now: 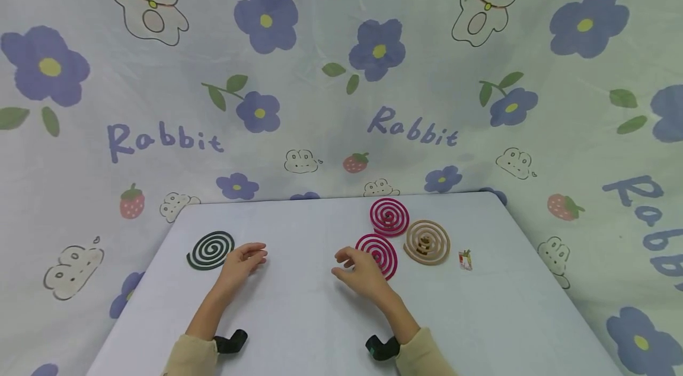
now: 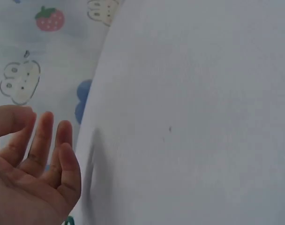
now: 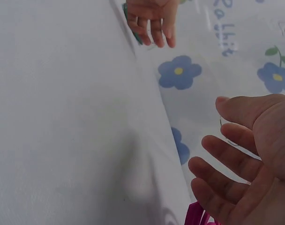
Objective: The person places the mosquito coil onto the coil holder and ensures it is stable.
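Observation:
My left hand (image 1: 241, 264) is held over the white table beside a dark green mosquito coil (image 1: 212, 249), its fingers loosely bent and holding nothing. In the left wrist view the same hand (image 2: 37, 173) has its fingers apart and the palm bare. My right hand (image 1: 365, 275) overlaps the lower pink mosquito coil (image 1: 391, 256) in the head view and hides part of it. Its relaxed fingers (image 3: 227, 145) are spread with nothing between them. Behind it lie another pink coil (image 1: 389, 217) and a tan coil (image 1: 440, 257) with brown marks at its centre.
A small colourful packet (image 1: 466, 260) lies right of the tan coil. The white tabletop (image 1: 299, 316) ends at the back against a cloth (image 1: 320, 115) printed with rabbits and flowers. Black wrist mounts (image 1: 232, 341) stick out at both sleeves.

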### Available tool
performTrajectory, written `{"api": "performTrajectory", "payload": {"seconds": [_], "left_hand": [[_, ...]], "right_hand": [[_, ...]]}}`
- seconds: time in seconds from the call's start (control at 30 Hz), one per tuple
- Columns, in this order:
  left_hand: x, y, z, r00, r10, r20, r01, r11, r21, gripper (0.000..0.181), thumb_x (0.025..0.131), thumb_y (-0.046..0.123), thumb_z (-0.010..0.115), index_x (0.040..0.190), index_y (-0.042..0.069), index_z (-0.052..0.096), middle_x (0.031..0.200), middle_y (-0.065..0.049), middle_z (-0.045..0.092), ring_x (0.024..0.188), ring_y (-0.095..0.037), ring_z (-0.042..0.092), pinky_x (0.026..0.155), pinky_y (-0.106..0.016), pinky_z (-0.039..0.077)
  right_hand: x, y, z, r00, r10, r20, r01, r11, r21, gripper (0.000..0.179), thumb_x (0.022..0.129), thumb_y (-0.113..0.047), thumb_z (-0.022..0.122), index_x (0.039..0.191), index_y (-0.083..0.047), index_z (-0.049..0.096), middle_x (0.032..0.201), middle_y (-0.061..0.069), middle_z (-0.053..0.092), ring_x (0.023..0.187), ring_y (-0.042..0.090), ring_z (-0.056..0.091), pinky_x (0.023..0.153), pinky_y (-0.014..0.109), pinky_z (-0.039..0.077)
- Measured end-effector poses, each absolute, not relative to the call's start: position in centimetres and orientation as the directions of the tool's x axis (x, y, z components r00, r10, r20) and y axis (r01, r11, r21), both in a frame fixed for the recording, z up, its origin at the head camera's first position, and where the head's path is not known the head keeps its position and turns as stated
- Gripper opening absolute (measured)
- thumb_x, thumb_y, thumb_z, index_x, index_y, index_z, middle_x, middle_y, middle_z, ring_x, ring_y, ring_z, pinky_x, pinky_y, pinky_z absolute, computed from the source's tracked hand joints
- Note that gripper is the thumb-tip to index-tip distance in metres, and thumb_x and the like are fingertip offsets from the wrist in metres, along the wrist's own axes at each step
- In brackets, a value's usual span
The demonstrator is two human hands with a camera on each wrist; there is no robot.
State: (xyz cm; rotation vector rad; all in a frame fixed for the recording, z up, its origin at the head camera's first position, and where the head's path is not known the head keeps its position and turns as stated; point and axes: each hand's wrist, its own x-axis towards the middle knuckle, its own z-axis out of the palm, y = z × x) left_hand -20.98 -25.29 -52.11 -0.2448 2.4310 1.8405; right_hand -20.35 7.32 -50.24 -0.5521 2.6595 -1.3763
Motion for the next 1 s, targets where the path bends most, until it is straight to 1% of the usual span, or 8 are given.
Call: {"api": "performTrajectory", "payload": {"seconds": [0.2,0.33,0.47,0.6,0.7,0.83,0.9,1.0], "left_hand": [[-20.1,-28.3,-52.1,-0.98,-0.13,-0.148,-0.183,0.317,0.931,0.039,0.097,0.016,0.061,0.128,-0.007,0.055,0.116,-0.022,0.064,0.092,-0.011,0.065,0.075,-0.025,0.053],[-19.6,-30.2,-52.1,-0.982,-0.143,-0.126,-0.17,0.367,0.914,0.04,0.097,0.018,0.062,0.127,-0.007,0.056,0.112,-0.022,0.064,0.088,-0.013,0.064,0.071,-0.026,0.054],[-19.2,-31.9,-52.2,-0.988,-0.15,-0.046,-0.111,0.466,0.878,0.034,0.096,0.016,0.064,0.122,-0.006,0.062,0.104,-0.02,0.065,0.083,-0.019,0.063,0.064,-0.028,0.054],[-19.3,-33.6,-52.4,-0.985,-0.17,0.034,-0.073,0.584,0.809,0.03,0.093,0.019,0.068,0.116,-0.001,0.067,0.096,-0.012,0.066,0.078,-0.017,0.062,0.059,-0.026,0.052],[-19.4,-34.6,-52.5,-0.981,-0.183,0.071,-0.068,0.658,0.75,0.028,0.091,0.02,0.07,0.112,0.002,0.069,0.091,-0.008,0.066,0.074,-0.013,0.06,0.057,-0.024,0.049],[-19.4,-35.5,-52.6,-0.977,-0.195,0.084,-0.082,0.712,0.698,0.027,0.09,0.022,0.07,0.109,0.004,0.071,0.088,-0.007,0.064,0.073,-0.014,0.057,0.055,-0.025,0.046],[-19.5,-35.8,-52.8,-0.976,-0.204,0.082,-0.093,0.722,0.685,0.027,0.09,0.024,0.071,0.109,0.005,0.072,0.086,-0.006,0.063,0.073,-0.016,0.056,0.054,-0.025,0.046],[-19.6,-36.2,-53.1,-0.976,-0.202,0.081,-0.099,0.744,0.661,0.029,0.09,0.026,0.071,0.108,0.004,0.072,0.082,-0.005,0.06,0.071,-0.017,0.053,0.052,-0.026,0.044]], "right_hand": [[-20.2,6.7,-50.6,-0.92,-0.385,0.074,-0.281,0.515,-0.81,0.032,0.088,-0.027,0.074,0.112,-0.008,0.066,0.105,0.0,0.067,0.096,0.016,0.062,0.08,0.03,0.053],[-20.2,6.2,-50.7,-0.91,-0.405,0.081,-0.302,0.517,-0.801,0.031,0.088,-0.026,0.074,0.111,-0.008,0.066,0.104,0.001,0.067,0.097,0.018,0.063,0.08,0.03,0.053],[-20.2,5.7,-50.9,-0.905,-0.419,0.072,-0.302,0.513,-0.804,0.031,0.088,-0.026,0.074,0.112,-0.008,0.067,0.105,0.001,0.067,0.097,0.017,0.063,0.081,0.03,0.053],[-20.1,5.2,-51.2,-0.899,-0.432,0.075,-0.304,0.492,-0.816,0.03,0.088,-0.026,0.073,0.111,-0.008,0.066,0.105,0.002,0.068,0.095,0.015,0.063,0.08,0.029,0.053],[-20.1,4.7,-51.6,-0.894,-0.442,0.075,-0.296,0.457,-0.839,0.029,0.09,-0.029,0.072,0.109,-0.009,0.067,0.101,-0.003,0.067,0.091,0.011,0.062,0.077,0.027,0.053],[-19.7,3.8,-52.0,-0.891,-0.449,0.067,-0.278,0.422,-0.863,0.029,0.092,-0.035,0.068,0.108,-0.011,0.067,0.096,-0.013,0.065,0.086,0.005,0.06,0.073,0.024,0.052],[-19.5,3.4,-52.1,-0.888,-0.454,0.067,-0.275,0.41,-0.87,0.028,0.093,-0.035,0.067,0.108,-0.011,0.067,0.095,-0.015,0.064,0.086,0.004,0.059,0.073,0.024,0.051],[-19.2,2.9,-52.3,-0.882,-0.465,0.071,-0.275,0.387,-0.88,0.027,0.093,-0.033,0.067,0.108,-0.01,0.067,0.095,-0.014,0.064,0.085,0.005,0.059,0.072,0.024,0.051]]}}
